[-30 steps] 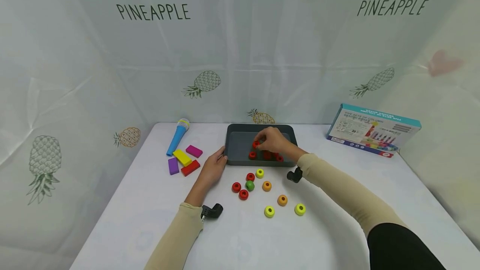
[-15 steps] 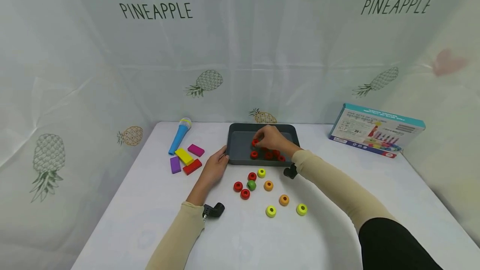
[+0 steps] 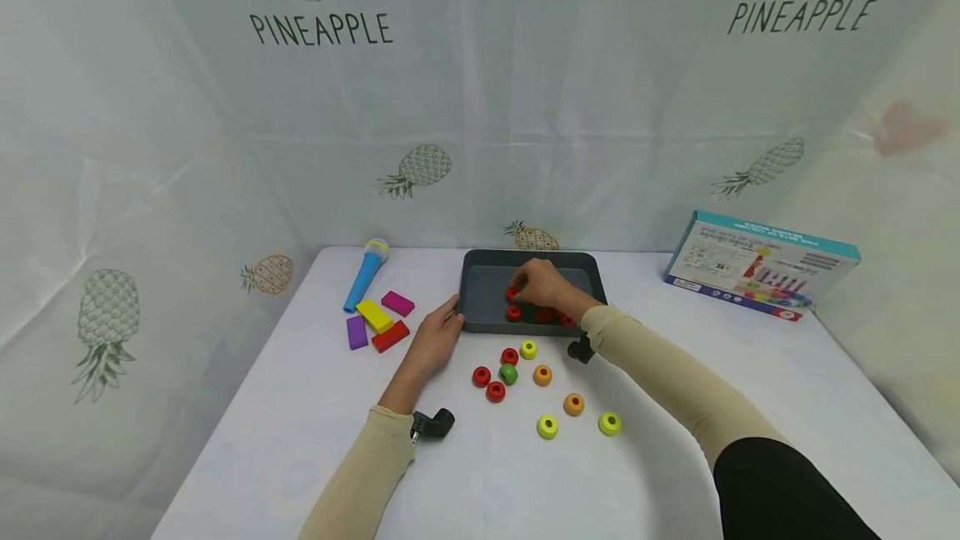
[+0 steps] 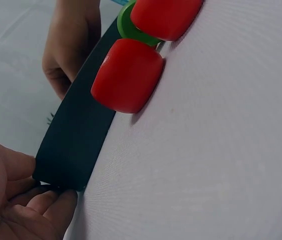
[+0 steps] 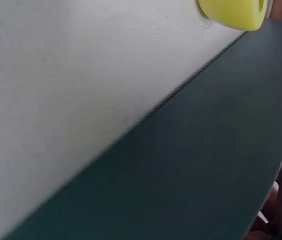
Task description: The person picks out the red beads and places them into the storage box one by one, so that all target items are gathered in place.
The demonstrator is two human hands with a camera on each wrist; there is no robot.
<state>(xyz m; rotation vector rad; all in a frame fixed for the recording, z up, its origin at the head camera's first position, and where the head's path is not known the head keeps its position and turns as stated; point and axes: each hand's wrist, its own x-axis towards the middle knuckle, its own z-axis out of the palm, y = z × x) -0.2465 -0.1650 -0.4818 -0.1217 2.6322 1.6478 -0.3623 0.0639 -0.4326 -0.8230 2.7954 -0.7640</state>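
In the head view, a dark grey tray [image 3: 480, 283] lies at the back of the table. My left hand [image 3: 437, 338] grips its left side near the front corner. The left wrist view shows the thumb on the tray wall [image 4: 76, 135] and the fingers curled beneath the corner. Over the tray, my right hand [image 3: 544, 283] pinches a red bead [image 3: 512, 294] with its fingertips. Several red beads lie in the tray's front part, among them one bead [image 3: 513, 313] just in front of the pinched one; others are partly hidden by the hand.
In front of the tray lie red beads [image 3: 495, 392], a green bead [image 3: 507, 373], orange beads [image 3: 573, 404] and yellow beads [image 3: 547, 426]. Coloured blocks [image 3: 375, 317] and a toy microphone [image 3: 366, 275] lie to the left. A toy box [image 3: 757, 265] stands at the back right.
My right hand has shifted slightly left over the tray with the red bead. The left hand keeps its hold on the tray. The whole head view has drifted a little.
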